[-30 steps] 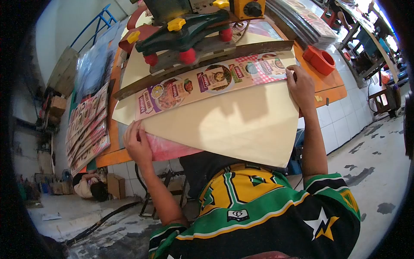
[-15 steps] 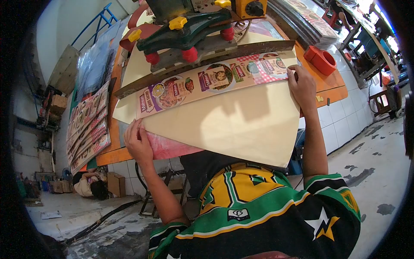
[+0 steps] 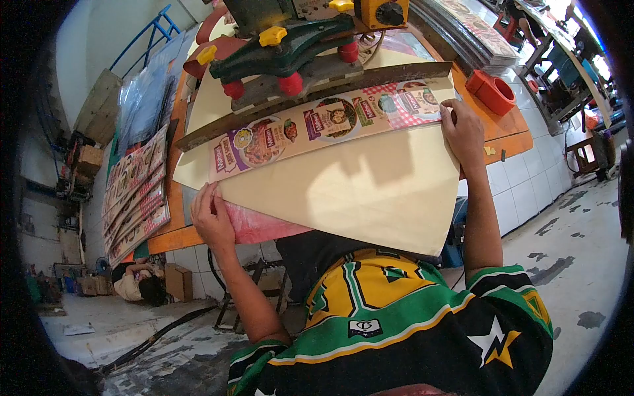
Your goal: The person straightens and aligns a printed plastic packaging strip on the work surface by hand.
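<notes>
A long printed strip (image 3: 277,140) with food pictures lies slantwise over a cream-coloured sheet (image 3: 343,178), its far edge along a dark metal bar (image 3: 396,74). My left hand (image 3: 212,218) is at the near left corner of the strip, fingertips closed on its edge. At the strip's right end, my right hand (image 3: 464,135) has thumb and fingers closed around the corner. Just beyond the bar stands a dark green press head (image 3: 284,49) with red feet and yellow knobs. Part of a pink sheet (image 3: 261,224) shows beside my left hand.
Several printed strips (image 3: 139,191) are piled at the left, below clear plastic sheets (image 3: 142,99). A red-orange ring-shaped object (image 3: 492,92) sits on the orange table (image 3: 512,135) at the right. Another person (image 3: 139,280) is low on the floor at the left, near a cardboard box (image 3: 178,282).
</notes>
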Motion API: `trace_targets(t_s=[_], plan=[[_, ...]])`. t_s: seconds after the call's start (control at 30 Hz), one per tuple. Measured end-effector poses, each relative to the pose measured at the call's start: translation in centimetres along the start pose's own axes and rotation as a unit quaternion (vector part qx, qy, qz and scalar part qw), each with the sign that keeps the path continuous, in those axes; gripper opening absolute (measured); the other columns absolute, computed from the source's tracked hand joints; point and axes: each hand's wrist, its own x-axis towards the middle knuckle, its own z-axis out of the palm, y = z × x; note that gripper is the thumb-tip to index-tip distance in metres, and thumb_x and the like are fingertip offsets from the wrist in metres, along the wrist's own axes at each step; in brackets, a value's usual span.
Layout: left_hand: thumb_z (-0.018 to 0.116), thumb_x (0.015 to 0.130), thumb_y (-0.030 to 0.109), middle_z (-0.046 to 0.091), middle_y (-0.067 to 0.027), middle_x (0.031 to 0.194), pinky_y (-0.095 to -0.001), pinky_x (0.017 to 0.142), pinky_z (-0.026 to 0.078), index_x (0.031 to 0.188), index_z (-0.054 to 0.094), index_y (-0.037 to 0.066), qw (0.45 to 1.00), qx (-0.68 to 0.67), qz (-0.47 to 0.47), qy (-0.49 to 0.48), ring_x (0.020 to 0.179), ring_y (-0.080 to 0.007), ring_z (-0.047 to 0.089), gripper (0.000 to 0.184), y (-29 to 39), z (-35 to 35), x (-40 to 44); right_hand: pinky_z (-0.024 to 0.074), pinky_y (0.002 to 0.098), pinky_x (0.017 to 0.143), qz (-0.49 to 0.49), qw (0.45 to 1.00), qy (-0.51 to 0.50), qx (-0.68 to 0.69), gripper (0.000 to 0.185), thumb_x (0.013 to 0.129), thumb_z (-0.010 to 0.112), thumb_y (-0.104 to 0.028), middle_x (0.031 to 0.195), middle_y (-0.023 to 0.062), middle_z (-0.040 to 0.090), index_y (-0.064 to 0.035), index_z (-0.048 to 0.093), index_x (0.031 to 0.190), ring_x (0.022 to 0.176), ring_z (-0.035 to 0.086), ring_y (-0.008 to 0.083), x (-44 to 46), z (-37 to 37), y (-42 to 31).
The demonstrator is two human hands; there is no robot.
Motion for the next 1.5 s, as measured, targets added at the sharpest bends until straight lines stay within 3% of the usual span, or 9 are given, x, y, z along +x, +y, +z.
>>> trace_targets(t_s=[1.5], plan=[[0.058, 0.096, 0.018, 0.067, -0.0141, 0.123, -0.0440, 0.104, 0.040, 0.116, 0.072, 0.007, 0.999, 0.018, 0.025, 0.018, 0.116, -0.0334, 0.058, 0.027, -0.59, 0.29, -0.07, 0.0503, 0.0438, 0.074, -0.011, 1.000, -0.004, 0.009, 0.023, 0.097, 0.058, -0.024, 0.089, 0.0168, 0.067, -0.0035, 0.069, 0.101, 0.081, 0.067, 0.0327, -0.01, 0.00, 0.10]])
